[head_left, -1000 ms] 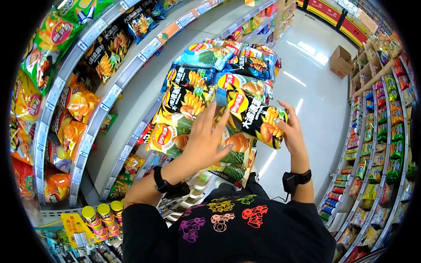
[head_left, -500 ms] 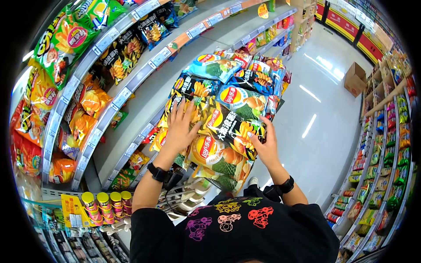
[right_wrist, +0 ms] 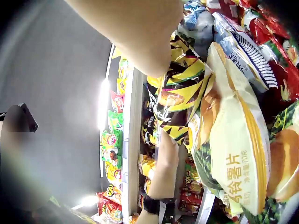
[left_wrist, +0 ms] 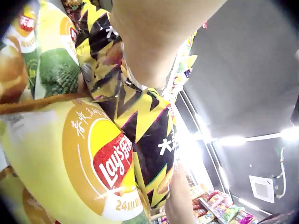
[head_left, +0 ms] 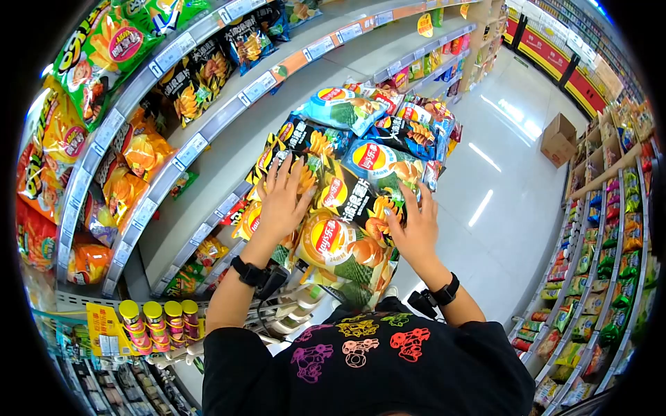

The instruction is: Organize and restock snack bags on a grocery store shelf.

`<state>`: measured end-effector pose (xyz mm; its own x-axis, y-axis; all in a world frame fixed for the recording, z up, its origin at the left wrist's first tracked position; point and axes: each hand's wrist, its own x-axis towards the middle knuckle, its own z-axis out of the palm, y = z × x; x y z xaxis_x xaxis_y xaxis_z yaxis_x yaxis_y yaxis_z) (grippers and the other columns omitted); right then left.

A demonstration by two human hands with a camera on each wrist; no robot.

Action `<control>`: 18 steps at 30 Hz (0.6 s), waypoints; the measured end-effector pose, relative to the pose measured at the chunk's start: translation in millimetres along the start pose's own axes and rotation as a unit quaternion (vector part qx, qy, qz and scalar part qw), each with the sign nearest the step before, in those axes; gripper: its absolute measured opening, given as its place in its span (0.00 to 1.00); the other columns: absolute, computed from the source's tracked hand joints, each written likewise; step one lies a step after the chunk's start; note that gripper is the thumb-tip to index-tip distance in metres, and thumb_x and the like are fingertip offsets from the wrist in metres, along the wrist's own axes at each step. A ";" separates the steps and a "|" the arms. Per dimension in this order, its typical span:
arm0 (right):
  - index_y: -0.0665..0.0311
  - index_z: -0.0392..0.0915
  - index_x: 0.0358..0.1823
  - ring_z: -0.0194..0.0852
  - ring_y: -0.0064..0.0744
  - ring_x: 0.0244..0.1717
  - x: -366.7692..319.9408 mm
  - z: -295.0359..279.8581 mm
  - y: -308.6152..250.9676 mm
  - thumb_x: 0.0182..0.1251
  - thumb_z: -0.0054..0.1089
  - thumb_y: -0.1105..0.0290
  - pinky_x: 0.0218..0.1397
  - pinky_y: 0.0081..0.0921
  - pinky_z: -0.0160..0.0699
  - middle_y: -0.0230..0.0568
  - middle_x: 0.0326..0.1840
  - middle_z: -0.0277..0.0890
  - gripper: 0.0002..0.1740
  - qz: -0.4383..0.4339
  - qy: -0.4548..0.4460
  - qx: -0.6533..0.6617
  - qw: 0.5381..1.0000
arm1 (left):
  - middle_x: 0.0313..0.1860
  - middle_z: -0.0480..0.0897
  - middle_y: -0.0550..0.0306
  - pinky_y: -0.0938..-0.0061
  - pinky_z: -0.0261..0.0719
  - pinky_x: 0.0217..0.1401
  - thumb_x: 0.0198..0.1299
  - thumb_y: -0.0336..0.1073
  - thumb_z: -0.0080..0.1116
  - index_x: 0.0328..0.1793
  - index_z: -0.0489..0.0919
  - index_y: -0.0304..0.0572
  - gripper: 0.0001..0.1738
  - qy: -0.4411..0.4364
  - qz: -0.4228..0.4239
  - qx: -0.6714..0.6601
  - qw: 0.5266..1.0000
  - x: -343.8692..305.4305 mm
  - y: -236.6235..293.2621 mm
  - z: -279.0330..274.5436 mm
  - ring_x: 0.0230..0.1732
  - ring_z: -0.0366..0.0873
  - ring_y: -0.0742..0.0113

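Observation:
A black and yellow chip bag lies across the front of a heaped pile of chip bags. My right hand rests on its right end, fingers spread. To the left, my left hand lies with spread fingers on a neighbouring black and yellow chip bag. Just in front is a pale yellow chip bag, large in the left wrist view. Behind it lie a blue and white chip bag and a dark blue chip bag. Both wrist views show little of the fingers.
Curved shelves with price tags and snack bags run along the left. Several canisters stand at the lower left. A cardboard box sits on the aisle floor, with stocked shelves on the right.
The black and yellow bag, raised and tilted in my right hand earlier, came down leftward onto the pile. My right hand loosened from its end, and my left hand moved left off it.

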<state>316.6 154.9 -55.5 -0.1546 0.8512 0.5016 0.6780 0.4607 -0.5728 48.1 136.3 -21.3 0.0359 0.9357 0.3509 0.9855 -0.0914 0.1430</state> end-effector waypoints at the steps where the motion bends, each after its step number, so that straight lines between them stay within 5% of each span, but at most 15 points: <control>1: 0.58 0.67 0.60 0.53 0.54 0.64 -1.9 -1.5 -0.2 0.57 0.60 0.61 0.60 0.41 0.61 0.54 0.65 0.55 0.29 -0.005 -0.002 -0.048 0.999 | 0.72 0.55 0.47 0.47 0.40 0.71 0.62 0.50 0.48 0.71 0.59 0.47 0.33 0.003 -0.006 0.010 1.000 0.9 5.7 -4.5 0.74 0.45 0.48; 9: 0.58 0.63 0.66 0.47 0.47 0.71 8.5 -2.6 -6.1 0.61 0.53 0.58 0.72 0.49 0.37 0.46 0.69 0.57 0.31 -0.173 -0.071 -0.053 0.981 | 0.73 0.56 0.50 0.49 0.47 0.71 0.55 0.49 0.56 0.72 0.57 0.47 0.40 -0.048 0.202 -0.006 0.978 7.9 63.4 -16.7 0.74 0.50 0.53; 18: 0.62 0.55 0.69 0.45 0.44 0.73 5.1 9.0 0.1 0.53 0.57 0.48 0.73 0.55 0.29 0.46 0.70 0.55 0.44 -0.173 -0.132 -0.064 0.974 | 0.73 0.54 0.50 0.51 0.49 0.72 0.56 0.47 0.55 0.73 0.56 0.49 0.38 -0.085 0.178 -0.036 0.980 6.1 54.7 10.1 0.75 0.47 0.52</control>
<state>309.3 161.6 -58.9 -0.5576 0.6941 0.4553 0.6346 0.7100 -0.3051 103.9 140.4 -20.7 0.4090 0.8826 0.2319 0.8912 -0.4409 0.1063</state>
